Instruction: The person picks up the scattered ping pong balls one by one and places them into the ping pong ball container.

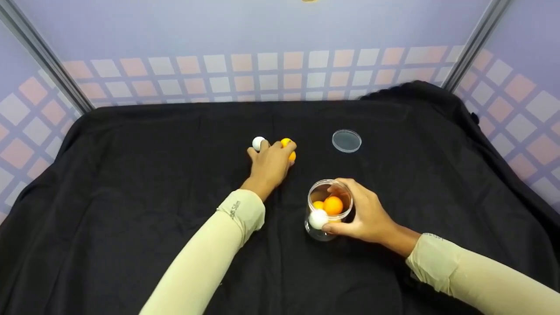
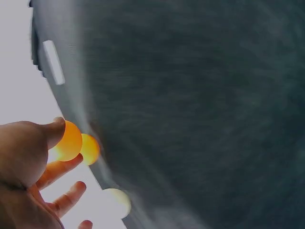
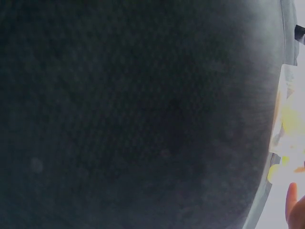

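Observation:
My left hand [image 1: 269, 164] reaches over a small group of table tennis balls on the black cloth. It pinches an orange ball [image 2: 71, 140] between thumb and index finger, its other fingers spread. Just beyond lies a second orange ball [image 1: 285, 142], and a white ball [image 1: 258, 143] sits by the outer fingertips. My right hand [image 1: 365, 214] grips a clear open jar [image 1: 321, 236] from its right side. Inside the jar show several balls, orange ones [image 1: 333, 205] and a white one [image 1: 318, 219]. The right wrist view catches only part of the jar, washed out at its edge.
A clear round lid [image 1: 347, 141] lies flat on the cloth behind the jar. Black cloth [image 1: 153, 210] covers the table and bunches up at the back right corner. Tile-patterned panels [image 1: 218, 61] rise along the back and sides.

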The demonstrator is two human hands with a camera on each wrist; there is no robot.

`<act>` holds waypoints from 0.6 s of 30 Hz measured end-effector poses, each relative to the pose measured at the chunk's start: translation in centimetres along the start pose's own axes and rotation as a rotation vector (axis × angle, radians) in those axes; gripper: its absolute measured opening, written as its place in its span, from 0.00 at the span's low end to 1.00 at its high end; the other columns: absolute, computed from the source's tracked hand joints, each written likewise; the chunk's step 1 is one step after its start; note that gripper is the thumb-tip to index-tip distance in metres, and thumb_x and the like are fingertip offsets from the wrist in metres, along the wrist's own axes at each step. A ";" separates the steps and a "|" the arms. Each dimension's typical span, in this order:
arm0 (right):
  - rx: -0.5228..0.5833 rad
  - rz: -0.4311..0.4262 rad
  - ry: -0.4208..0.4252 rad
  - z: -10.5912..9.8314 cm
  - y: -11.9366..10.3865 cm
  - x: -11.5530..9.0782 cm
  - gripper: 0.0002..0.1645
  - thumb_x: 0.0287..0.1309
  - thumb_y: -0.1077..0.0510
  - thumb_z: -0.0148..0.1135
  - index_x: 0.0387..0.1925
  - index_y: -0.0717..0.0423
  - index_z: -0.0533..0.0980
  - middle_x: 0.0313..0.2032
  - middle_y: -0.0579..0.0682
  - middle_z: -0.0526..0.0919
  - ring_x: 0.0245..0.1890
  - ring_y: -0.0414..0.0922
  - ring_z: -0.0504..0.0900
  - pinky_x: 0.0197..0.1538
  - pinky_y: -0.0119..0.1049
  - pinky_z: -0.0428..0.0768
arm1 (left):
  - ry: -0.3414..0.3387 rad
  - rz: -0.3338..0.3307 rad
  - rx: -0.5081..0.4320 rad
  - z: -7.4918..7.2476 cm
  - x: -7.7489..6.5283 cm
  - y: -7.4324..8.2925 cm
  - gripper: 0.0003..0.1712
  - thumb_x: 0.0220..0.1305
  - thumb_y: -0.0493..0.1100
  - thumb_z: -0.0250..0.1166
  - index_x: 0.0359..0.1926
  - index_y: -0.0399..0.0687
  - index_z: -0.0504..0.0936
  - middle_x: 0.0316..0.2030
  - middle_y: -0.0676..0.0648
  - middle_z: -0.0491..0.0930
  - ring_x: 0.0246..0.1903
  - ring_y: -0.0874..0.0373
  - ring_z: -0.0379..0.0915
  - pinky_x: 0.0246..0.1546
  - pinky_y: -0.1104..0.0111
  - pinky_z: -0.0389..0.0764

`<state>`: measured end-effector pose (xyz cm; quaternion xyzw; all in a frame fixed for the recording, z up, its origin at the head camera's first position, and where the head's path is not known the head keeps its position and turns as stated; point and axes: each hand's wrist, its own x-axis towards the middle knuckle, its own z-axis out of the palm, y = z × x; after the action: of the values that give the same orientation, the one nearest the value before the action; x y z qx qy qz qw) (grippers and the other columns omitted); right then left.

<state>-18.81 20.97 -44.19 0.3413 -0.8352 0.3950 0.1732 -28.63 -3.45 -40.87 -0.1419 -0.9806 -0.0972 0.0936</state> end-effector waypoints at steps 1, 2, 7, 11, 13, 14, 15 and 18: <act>-0.002 -0.003 0.002 0.0 0.0 0.0 0.51 0.35 0.40 0.86 0.60 0.55 0.73 0.50 0.45 0.85 0.52 0.45 0.84 0.61 0.24 0.74 | 0.011 0.011 -0.007 -0.4 -0.1 0.2 0.20 0.71 0.49 0.64 0.62 0.63 0.75 0.57 0.45 0.80 0.55 0.41 0.69 0.52 0.38 0.65; -0.002 -0.006 0.003 0.0 0.0 0.0 0.51 0.35 0.40 0.86 0.60 0.55 0.73 0.50 0.46 0.85 0.52 0.45 0.84 0.61 0.24 0.74 | 0.020 0.025 -0.017 -0.8 -0.3 0.5 0.19 0.71 0.49 0.64 0.61 0.63 0.75 0.57 0.46 0.80 0.54 0.42 0.70 0.51 0.39 0.66; -0.011 -0.014 0.006 0.0 0.0 0.0 0.52 0.35 0.39 0.86 0.60 0.55 0.73 0.50 0.46 0.85 0.52 0.45 0.84 0.60 0.25 0.75 | 0.069 0.121 -0.081 -3.1 -1.7 2.1 0.19 0.72 0.53 0.62 0.62 0.65 0.74 0.55 0.51 0.81 0.54 0.45 0.70 0.51 0.42 0.68; -0.012 0.007 -0.014 -0.1 -0.2 0.1 0.52 0.35 0.38 0.86 0.60 0.55 0.73 0.51 0.46 0.84 0.52 0.45 0.84 0.60 0.27 0.75 | 0.154 0.232 -0.106 -4.7 -3.6 3.1 0.21 0.72 0.55 0.62 0.63 0.64 0.75 0.54 0.53 0.81 0.53 0.47 0.72 0.51 0.44 0.67; -0.015 0.010 -0.018 -0.1 -0.2 0.1 0.52 0.35 0.38 0.86 0.60 0.55 0.73 0.51 0.46 0.84 0.53 0.45 0.83 0.60 0.27 0.75 | 0.210 0.285 -0.099 -5.2 -4.6 3.6 0.21 0.71 0.55 0.63 0.63 0.63 0.75 0.53 0.53 0.82 0.53 0.48 0.72 0.52 0.45 0.67; -0.018 0.011 -0.018 -0.1 -0.2 0.1 0.52 0.35 0.38 0.86 0.60 0.54 0.73 0.51 0.46 0.84 0.52 0.45 0.83 0.60 0.27 0.75 | 0.239 0.310 -0.096 -5.3 -5.1 3.7 0.21 0.71 0.55 0.63 0.62 0.63 0.76 0.52 0.53 0.82 0.53 0.49 0.73 0.52 0.45 0.66; -0.022 0.008 -0.016 -0.1 -0.2 0.1 0.52 0.35 0.38 0.86 0.60 0.54 0.73 0.51 0.46 0.84 0.52 0.44 0.83 0.60 0.27 0.75 | 0.264 0.332 -0.093 -5.4 -5.6 3.9 0.21 0.71 0.55 0.63 0.62 0.63 0.77 0.52 0.54 0.82 0.53 0.50 0.73 0.52 0.46 0.66; -0.040 -0.009 -0.004 -0.1 -0.1 0.1 0.52 0.35 0.37 0.85 0.60 0.53 0.73 0.51 0.45 0.84 0.52 0.44 0.83 0.59 0.28 0.76 | 0.319 0.389 -0.097 -5.5 -7.1 4.6 0.20 0.70 0.56 0.64 0.61 0.62 0.78 0.51 0.55 0.82 0.54 0.51 0.74 0.53 0.47 0.67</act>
<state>-18.80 20.97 -44.07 0.3421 -0.8417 0.3768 0.1802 -19.69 -2.14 -36.33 -0.3148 -0.9020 -0.1454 0.2570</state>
